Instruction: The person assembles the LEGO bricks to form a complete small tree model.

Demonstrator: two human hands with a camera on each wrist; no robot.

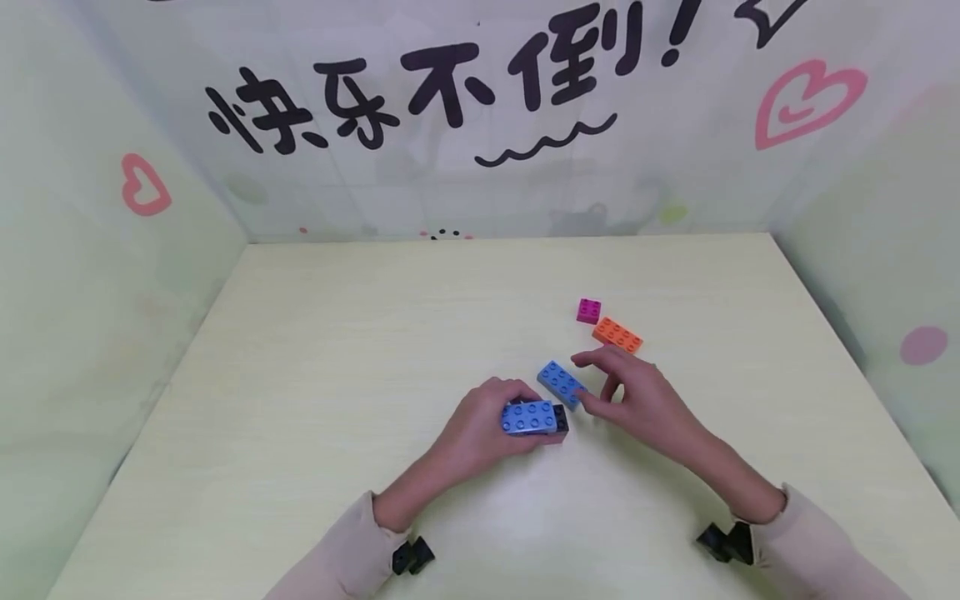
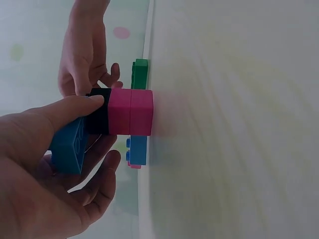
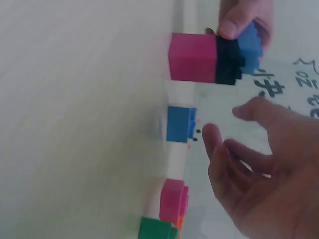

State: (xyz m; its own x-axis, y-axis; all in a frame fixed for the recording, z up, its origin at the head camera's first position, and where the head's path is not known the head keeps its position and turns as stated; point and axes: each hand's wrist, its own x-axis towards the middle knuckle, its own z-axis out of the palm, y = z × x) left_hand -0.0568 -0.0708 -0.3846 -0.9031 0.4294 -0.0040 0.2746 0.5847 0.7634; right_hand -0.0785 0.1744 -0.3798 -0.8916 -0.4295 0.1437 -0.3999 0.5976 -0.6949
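My left hand (image 1: 480, 425) grips a stack of toy building bricks, thumb on one side and fingers on the other. Pink bricks (image 2: 130, 112) form its bottom, a black brick (image 3: 228, 60) sits above them, and a blue brick (image 1: 528, 417) tops it, set off toward the palm. A loose blue brick (image 1: 562, 384) lies just beyond the stack, studs up. Over the table beside it hovers my right hand (image 1: 637, 400), thumb and fingers spread with nothing between them. In the right wrist view a gap shows between its fingertips (image 3: 211, 134) and that loose brick.
Farther back lie a small magenta brick (image 1: 588, 311) and an orange brick (image 1: 617, 335). A pink brick (image 3: 172, 200) and a green brick (image 3: 155, 229) stand near them; my right hand hides the green one in the head view. Printed walls (image 1: 480, 196) enclose the table.
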